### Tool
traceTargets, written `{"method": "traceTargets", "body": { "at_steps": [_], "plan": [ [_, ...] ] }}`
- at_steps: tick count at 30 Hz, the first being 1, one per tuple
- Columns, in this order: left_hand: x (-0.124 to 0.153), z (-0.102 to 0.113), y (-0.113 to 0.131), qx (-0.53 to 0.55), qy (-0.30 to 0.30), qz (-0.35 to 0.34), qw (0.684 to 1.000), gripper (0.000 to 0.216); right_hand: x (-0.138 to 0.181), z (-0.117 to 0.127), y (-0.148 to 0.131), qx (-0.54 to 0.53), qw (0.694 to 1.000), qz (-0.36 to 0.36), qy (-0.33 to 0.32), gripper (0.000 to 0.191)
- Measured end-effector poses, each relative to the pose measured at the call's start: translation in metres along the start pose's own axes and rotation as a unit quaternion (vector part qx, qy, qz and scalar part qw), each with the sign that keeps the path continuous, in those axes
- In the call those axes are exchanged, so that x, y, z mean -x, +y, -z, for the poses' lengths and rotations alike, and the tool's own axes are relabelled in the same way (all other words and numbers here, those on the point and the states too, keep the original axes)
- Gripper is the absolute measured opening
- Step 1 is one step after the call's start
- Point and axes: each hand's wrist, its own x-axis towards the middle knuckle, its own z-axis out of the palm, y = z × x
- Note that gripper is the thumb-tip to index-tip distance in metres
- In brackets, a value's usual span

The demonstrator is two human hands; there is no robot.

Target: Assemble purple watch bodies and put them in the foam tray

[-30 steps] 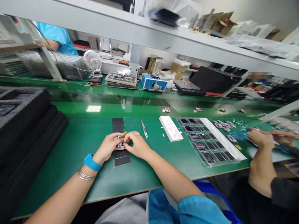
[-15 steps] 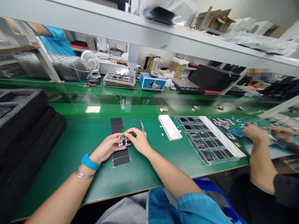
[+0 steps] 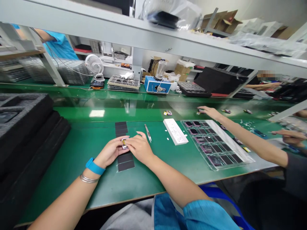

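Your left hand (image 3: 109, 151) and right hand (image 3: 140, 148) meet just above the green workbench, their fingers closed from both sides on a small square electronic module (image 3: 124, 143) with a yellow tab. The left fingers grip it, and the right fingertips (image 3: 129, 140) press on it from the other side. The module sits between your hands, directly above a row of matte black rectangular pads (image 3: 125, 165). A bright blue wristband (image 3: 94, 166) and a thin silver bangle (image 3: 89, 178) circle your left wrist, and your blue sleeve (image 3: 206, 217) fills the bottom of the frame.

Just right of your right hand lie slim steel tweezers (image 3: 147, 132), then a white rectangular block (image 3: 175, 131). Farther right is a clear plastic tray (image 3: 213, 145) with rows of dark compartments, some holding pink-edged pieces. A co-worker's bare arm (image 3: 251, 139) reaches across it from the right edge, that hand (image 3: 208, 111) near small parts on the far bench. Thick black foam trays (image 3: 26, 127) fill the left side.

Beyond the glass, at upper center, stand a blue box instrument (image 3: 157, 84) and a small white fan (image 3: 94, 64). Another co-worker in a blue shirt (image 3: 61, 48) shows at the upper left.
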Motion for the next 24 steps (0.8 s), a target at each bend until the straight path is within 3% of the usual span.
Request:
{"method": "traceTargets", "body": {
  "at_steps": [4,8,11,14,16,21,24],
  "plan": [
    [0.0,0.002,0.003,0.055,-0.005,-0.002,0.998,0.027,0.002,-0.002,0.001,0.009,0.999,0.027,-0.015,0.02],
    [0.001,0.002,0.002,0.017,-0.028,-0.03,0.999,0.036,0.001,-0.006,0.008,-0.123,0.99,-0.07,0.026,0.006],
    [0.003,0.002,-0.001,-0.004,-0.068,-0.044,0.997,0.041,0.002,-0.009,0.016,-0.294,0.938,-0.183,0.018,0.039],
    [0.003,0.001,-0.005,-0.033,-0.093,-0.061,0.993,0.04,0.004,-0.011,0.018,-0.425,0.87,-0.235,-0.082,0.055],
    [0.003,0.0,-0.007,-0.044,-0.094,-0.074,0.992,0.04,0.005,-0.01,0.016,-0.448,0.851,-0.252,-0.112,0.052],
    [-0.002,-0.003,-0.01,-0.062,-0.101,-0.111,0.987,0.043,0.007,-0.008,0.015,-0.435,0.848,-0.292,-0.079,0.051],
    [-0.006,-0.001,-0.014,-0.103,-0.1,-0.106,0.984,0.055,0.011,-0.015,0.028,-0.415,0.848,-0.31,-0.112,0.055]
  ]
}}
